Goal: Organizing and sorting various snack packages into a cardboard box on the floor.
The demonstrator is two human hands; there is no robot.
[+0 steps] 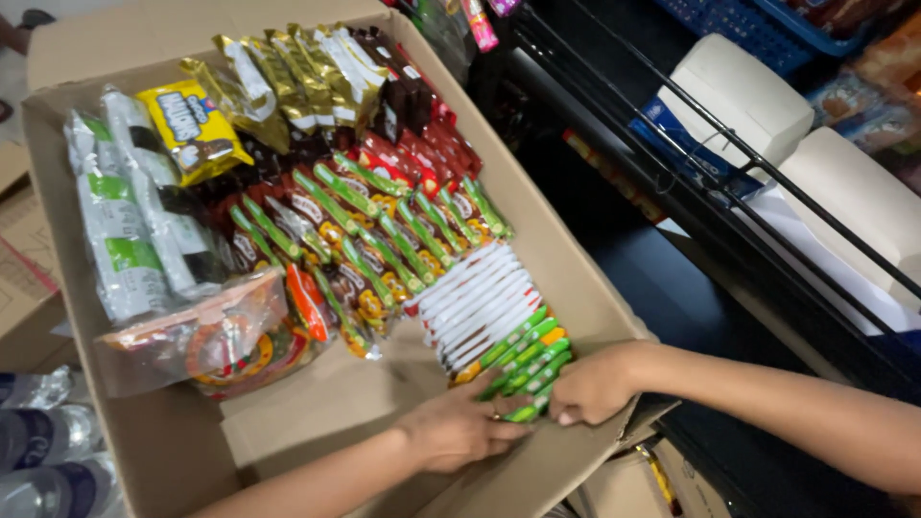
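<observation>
Together, both hands' fingers (pixel 576 414) close around green packets (pixel 526 360).

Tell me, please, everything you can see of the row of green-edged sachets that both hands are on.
The row of green-edged sachets is a stack of thin, glossy packets standing on edge, green with touches of orange. It runs on from a row of white and red packets along the right wall of the cardboard box. The left hand presses its near end from the left; the right hand grips it from the right.
</observation>
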